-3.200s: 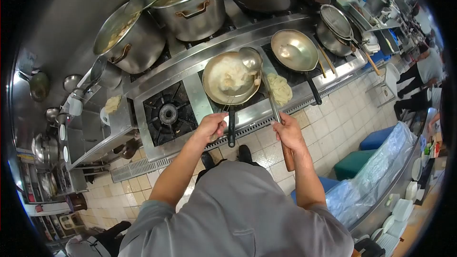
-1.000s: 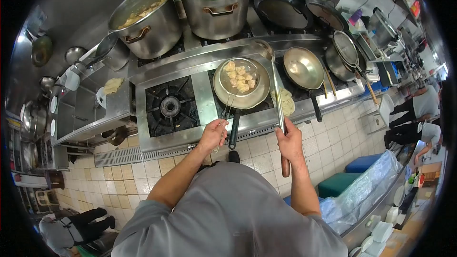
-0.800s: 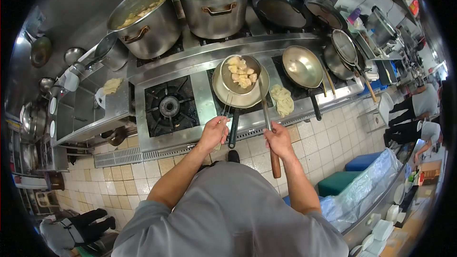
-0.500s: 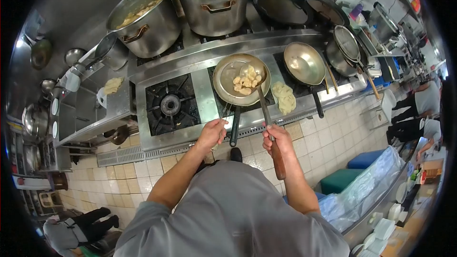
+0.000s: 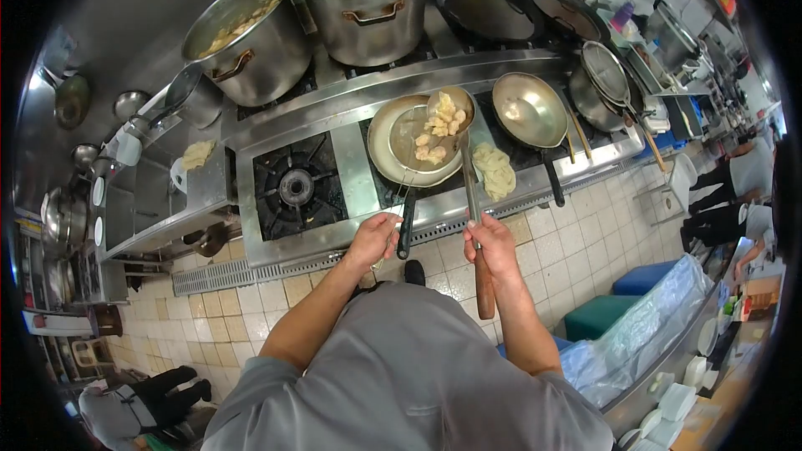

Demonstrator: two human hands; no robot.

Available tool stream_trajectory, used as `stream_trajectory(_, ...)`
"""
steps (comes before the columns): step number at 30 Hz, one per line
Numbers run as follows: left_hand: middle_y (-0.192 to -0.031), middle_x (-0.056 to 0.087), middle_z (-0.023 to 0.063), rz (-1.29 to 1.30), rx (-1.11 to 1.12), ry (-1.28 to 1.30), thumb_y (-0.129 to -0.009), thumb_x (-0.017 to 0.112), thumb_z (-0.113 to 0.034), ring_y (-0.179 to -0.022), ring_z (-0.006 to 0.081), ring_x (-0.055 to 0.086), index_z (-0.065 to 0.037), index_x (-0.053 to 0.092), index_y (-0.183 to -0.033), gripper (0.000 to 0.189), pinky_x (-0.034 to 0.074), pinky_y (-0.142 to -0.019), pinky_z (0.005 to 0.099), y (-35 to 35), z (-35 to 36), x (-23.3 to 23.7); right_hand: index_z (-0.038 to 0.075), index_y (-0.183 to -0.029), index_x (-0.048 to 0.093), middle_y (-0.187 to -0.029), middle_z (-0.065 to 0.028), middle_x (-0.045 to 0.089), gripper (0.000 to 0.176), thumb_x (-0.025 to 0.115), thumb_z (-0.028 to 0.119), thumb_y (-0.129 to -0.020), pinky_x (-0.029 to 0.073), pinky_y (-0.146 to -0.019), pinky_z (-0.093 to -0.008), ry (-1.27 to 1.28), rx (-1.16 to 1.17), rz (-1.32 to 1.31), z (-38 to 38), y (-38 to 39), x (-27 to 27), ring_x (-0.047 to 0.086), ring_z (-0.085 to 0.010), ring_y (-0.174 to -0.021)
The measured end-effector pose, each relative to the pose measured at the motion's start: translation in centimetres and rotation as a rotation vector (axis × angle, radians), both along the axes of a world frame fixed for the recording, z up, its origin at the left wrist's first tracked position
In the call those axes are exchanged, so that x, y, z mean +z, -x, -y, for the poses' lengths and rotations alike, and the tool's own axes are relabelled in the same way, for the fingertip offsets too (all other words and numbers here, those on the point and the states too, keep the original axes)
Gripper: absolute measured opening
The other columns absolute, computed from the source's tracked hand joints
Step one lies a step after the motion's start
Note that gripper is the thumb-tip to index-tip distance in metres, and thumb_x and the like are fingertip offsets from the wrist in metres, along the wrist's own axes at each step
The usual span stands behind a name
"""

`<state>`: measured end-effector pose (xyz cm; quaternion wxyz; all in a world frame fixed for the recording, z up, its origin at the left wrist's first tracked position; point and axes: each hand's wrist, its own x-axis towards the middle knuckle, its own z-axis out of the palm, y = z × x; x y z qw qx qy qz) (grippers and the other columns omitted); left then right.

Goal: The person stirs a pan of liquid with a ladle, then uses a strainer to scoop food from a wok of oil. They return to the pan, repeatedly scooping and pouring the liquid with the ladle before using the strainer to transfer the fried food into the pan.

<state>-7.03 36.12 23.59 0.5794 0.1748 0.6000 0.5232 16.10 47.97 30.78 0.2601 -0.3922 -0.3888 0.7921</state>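
- The right hand [image 5: 491,246] is closed, fingers wrapped round the long steel ladle [image 5: 468,175] just above its wooden grip. The load sits at the far end, so the shaft could be rolled by a slack grip and the bowl tipped.
- The left hand [image 5: 373,238] is seen with fingers curled shut about the thin handle of the round wire strainer [image 5: 409,134], just beside the black wok handle [image 5: 404,221]. Knuckles could be burnt if that handle is hot and gets brushed.
- The pale, lumpy fried pieces [image 5: 445,117] are heaped in the ladle bowl, raised over the far right rim of the wok, and more are left in the strainer. Pieces could be spilt onto the steel range if the bowl is carried past the rim.
- The round steel wok [image 5: 380,142] is held by neither hand, so it could be shoved off its burner by a pull on the strainer.
- The crumpled yellow cloth [image 5: 494,171] is laid just right of the wok, under the ladle shaft, where it could be snagged or scorched.
- The two large steel stockpots [image 5: 251,50] at the far side are filled high, but they stand well apart from the ladle.
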Motion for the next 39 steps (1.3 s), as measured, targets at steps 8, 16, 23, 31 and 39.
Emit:
stream_trajectory(8,-0.065,0.053,0.0023,-0.117,-0.039,0.017,-0.106,0.049,-0.028,-0.042,0.0094,0.043,0.001,0.058,-0.113,0.031,0.036,-0.042,0.0252,-0.4,-0.2,1.2,0.002,-0.106,0.062,-0.073,-0.002,0.057,0.011,0.058,0.008,-0.097,0.042,-0.045,-0.0251,-0.12,0.069,0.124,-0.4,-0.5,-2.4,0.053,-0.0096,-0.05)
stream_trajectory(16,-0.064,0.054,0.0025,-0.172,-0.083,0.045,-0.105,0.05,-0.026,-0.041,0.0098,0.044,0.0,0.06,-0.11,0.028,0.036,-0.041,0.0262,0.7,0.1,0.8,0.002,-0.104,0.061,-0.072,-0.0019,0.055,0.011,0.059,0.01,-0.096,0.039,-0.047,-0.026,-0.026,0.091,0.122,-1.4,-1.5,-1.5,0.051,-0.0099,-0.05)
stream_trajectory(23,-0.063,0.053,0.002,-0.165,-0.117,0.097,-0.105,0.052,-0.026,-0.042,0.0098,0.043,-0.001,0.062,-0.109,0.028,0.035,-0.041,0.0262,0.8,0.4,1.5,0.001,-0.116,0.058,-0.078,-0.003,0.057,0.023,0.059,0.016,-0.099,0.036,-0.048,-0.0235,0.373,0.032,-0.201,-2.2,-2.6,-1.5,0.046,-0.0091,-0.052)
stream_trajectory(31,-0.065,0.054,0.0029,-0.032,-0.093,0.045,-0.105,0.051,-0.025,-0.042,0.0095,0.043,0.002,0.06,-0.113,0.03,0.034,-0.04,0.0247,1.4,1.9,0.8,0.001,-0.123,0.058,-0.08,-0.0016,0.058,0.029,0.059,0.017,-0.098,0.034,-0.048,-0.0238,0.447,-0.006,-0.421,-0.2,-3.6,1.2,0.047,-0.0088,-0.054)
stream_trajectory(39,-0.067,0.055,0.0031,0.101,-0.05,-0.029,-0.105,0.052,-0.027,-0.042,0.0094,0.043,0.0,0.06,-0.113,0.029,0.033,-0.04,0.0233,3.1,2.8,0.4,-0.004,-0.138,0.047,-0.082,-0.0023,0.058,0.041,0.049,0.016,-0.103,0.038,-0.048,-0.0238,0.602,-0.176,-0.743,5.1,-7.6,5.0,0.046,-0.0056,-0.053)
